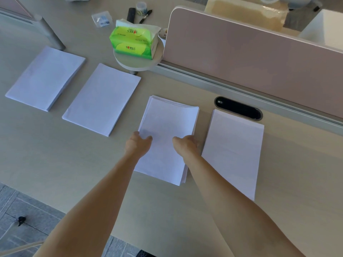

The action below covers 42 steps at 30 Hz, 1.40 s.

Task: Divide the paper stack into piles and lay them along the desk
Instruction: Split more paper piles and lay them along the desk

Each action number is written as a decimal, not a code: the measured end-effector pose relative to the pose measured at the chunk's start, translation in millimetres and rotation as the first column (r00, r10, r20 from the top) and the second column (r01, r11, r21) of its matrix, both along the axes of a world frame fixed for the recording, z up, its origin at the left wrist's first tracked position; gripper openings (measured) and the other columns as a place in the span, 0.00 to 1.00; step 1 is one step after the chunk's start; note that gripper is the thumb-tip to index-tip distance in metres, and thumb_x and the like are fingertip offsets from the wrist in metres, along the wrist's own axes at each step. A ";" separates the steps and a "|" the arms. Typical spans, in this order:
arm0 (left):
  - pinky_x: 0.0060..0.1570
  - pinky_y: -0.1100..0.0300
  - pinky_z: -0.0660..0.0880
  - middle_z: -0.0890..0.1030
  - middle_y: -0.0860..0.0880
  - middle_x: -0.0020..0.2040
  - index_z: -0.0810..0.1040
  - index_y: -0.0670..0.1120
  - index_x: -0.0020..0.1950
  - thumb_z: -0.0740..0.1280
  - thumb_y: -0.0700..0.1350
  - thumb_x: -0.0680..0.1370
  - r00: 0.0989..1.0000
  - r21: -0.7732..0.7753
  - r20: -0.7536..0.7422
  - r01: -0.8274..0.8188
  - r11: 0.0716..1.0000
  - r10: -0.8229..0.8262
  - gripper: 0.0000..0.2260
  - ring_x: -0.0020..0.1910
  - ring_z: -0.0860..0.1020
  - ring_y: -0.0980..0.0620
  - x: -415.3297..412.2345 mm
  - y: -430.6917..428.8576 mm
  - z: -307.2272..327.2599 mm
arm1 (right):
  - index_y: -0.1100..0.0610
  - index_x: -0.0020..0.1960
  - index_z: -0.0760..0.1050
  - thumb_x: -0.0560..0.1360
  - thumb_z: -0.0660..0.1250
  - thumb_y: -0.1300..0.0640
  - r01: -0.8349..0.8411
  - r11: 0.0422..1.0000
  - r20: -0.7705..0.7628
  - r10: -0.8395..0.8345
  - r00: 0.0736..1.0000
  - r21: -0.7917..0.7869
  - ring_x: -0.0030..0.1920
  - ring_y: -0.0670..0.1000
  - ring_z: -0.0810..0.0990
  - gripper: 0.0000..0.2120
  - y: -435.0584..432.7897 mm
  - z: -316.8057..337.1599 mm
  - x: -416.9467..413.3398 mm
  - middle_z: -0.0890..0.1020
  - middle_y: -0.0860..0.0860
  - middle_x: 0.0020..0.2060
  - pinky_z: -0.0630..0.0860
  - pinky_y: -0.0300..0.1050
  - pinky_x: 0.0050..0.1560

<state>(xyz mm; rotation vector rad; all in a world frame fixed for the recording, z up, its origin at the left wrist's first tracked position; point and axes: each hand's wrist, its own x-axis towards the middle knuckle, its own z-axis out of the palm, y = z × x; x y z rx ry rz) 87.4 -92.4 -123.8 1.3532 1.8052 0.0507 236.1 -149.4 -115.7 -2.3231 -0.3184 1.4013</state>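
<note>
Head view: four white paper piles lie in a row along the desk (185,210), between its near edge and the divider (250,58) at its far edge.

The left pile (44,78) sits toward the desk's left end, and the second pile (102,99) is just beside it, not touching. The third pile (167,117) lies mid-desk, and its sheets are slightly fanned at the far edge and the near right corner. The right pile (233,149) lies just beside the third, its far corner near the cable slot (238,110) below the divider.

Both hands are on the third pile. The left hand (138,143) grips its left edge, thumb on top and fingers curled over the side. The right hand (186,143) grips its right edge the same way, with its fingertips hidden between the third and right piles.

A green tissue pack (133,41) stands on a round stand (137,61) at the divider's left end. Behind it, toward the far edge, lie a marker (145,16), a black tube (131,14), a small jar (141,6) and a clear bag (102,18).
</note>
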 end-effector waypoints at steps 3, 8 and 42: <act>0.61 0.52 0.72 0.72 0.43 0.70 0.63 0.44 0.76 0.65 0.52 0.77 1.000 -0.003 0.006 -0.002 1.000 0.002 0.29 0.67 0.72 0.41 1.8 -1.2 -0.3 | 0.62 0.71 0.59 0.69 0.63 0.48 -0.013 1.000 0.035 0.014 0.999 -0.021 0.62 0.56 0.73 0.35 -1.3 2.1 -6.1 0.71 0.55 0.64 0.74 0.52 0.61; 0.60 0.53 0.72 0.72 0.43 0.70 0.62 0.45 0.76 0.64 0.52 0.77 1.000 -0.008 -0.005 -0.007 1.000 0.007 0.29 0.66 0.72 0.41 5.9 -2.9 2.2 | 0.63 0.69 0.55 0.69 0.64 0.48 -0.061 0.998 0.064 0.060 0.996 0.009 0.67 0.60 0.69 0.36 -1.4 5.5 -18.6 0.65 0.60 0.67 0.72 0.59 0.65; 0.49 0.48 0.81 0.86 0.47 0.52 0.82 0.52 0.54 0.74 0.51 0.73 0.733 0.001 0.680 0.018 1.000 -0.014 0.11 0.49 0.84 0.46 -9.8 6.1 96.5 | 0.50 0.50 0.81 0.78 0.64 0.64 0.225 0.720 -0.230 -0.094 0.969 0.657 0.43 0.48 0.84 0.11 -57.4 107.9 44.3 0.85 0.47 0.45 0.80 0.44 0.44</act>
